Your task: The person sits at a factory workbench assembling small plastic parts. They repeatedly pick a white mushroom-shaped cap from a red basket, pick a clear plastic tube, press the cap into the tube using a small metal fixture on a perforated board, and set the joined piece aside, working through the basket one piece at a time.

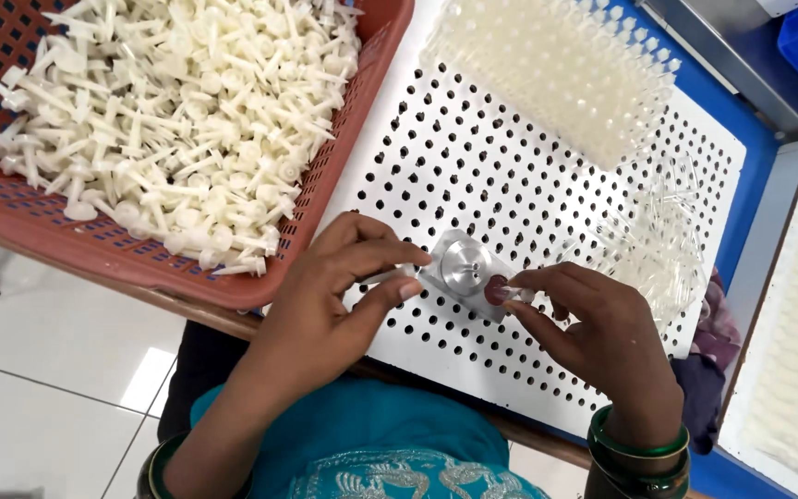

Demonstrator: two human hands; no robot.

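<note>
Resting on the near part of a white perforated board (436,139), a small metal fixture (465,270) with a round raised centre sits between the person's two hands. The right hand (593,337) touches its right edge, thumb and forefinger pinched together on a small clear piece (514,294) beside a dark reddish disc (495,289) on the fixture; what exactly the clear piece is cannot be told. The left hand (339,296) comes in from the left with fingers curled and thumb extended, the fingertips just beside the fixture's left edge; whether it grips anything is not visible. Green bangles (639,457) circle the right wrist. To the right of the fixture, a loose heap of clear plastic tubes (658,245) lies on the board. At the far side stands a packed block of upright clear tubes (556,69). On the far left, a red-brown plastic basket (140,254) holds a pile of white plastic plungers (168,111). A blue surface (750,176) shows beyond the board's right edge.
</note>
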